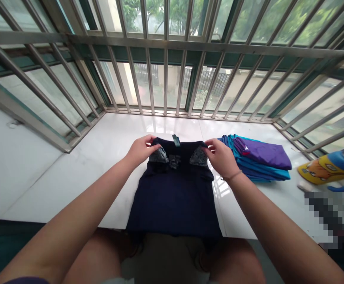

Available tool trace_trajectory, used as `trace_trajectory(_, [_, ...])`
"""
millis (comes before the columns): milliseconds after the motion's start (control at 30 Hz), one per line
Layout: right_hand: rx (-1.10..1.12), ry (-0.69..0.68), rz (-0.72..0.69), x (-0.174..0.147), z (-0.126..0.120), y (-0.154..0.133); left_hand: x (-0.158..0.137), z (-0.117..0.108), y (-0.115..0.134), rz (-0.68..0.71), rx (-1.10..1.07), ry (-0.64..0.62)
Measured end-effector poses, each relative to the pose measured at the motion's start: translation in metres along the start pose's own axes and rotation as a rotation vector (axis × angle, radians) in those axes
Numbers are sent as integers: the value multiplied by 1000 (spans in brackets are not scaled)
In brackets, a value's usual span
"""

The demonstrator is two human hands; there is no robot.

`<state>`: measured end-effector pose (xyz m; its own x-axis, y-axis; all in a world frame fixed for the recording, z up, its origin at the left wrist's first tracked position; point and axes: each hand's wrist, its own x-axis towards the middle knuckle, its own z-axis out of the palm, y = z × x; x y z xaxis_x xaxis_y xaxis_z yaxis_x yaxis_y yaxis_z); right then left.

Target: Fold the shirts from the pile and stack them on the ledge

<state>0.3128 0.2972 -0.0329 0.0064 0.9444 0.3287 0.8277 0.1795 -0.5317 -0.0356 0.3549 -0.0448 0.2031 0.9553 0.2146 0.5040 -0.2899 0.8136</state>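
A dark navy garment (174,201) lies spread on the white tiled ledge, its lower end reaching over the front edge towards my knees. Grey patterned patches show near its two upper corners, and a small dark green tag (176,141) stands up at its top edge. My left hand (143,150) pinches the upper left corner between thumb and fingers. At the upper right corner, my right hand (220,156) grips the cloth in the same way. Whether the garment is a shirt or something else, I cannot tell.
Folded clothes in purple, blue and teal form a stack (262,157) right of my right hand. Beyond it lies a yellow and blue bottle (326,167). Metal window bars (166,79) enclose the ledge (100,150) at the back and sides. The lower right corner is pixelated.
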Motion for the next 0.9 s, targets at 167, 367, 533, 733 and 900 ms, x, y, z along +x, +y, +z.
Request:
trace_trajectory(167, [-11,-293,-465,-130,-21,-3,-138,-21,-3,309,334,-307])
trace_trajectory(367, [-63,-599,-509,-181,-28,10,-208,-25,-21,290,468,-460])
trace_trajectory(533, [-256,-366,-260,-126,-13,12,-133,-10,-22,227,433,-335])
trace_trajectory(733, [-401,-673,-68,-81,18,3,-45,6,-18,-33,639,-706])
trace_trajectory(900, [-358,-718,-96,-48,14,5,-13,0,-8,-56,705,-839])
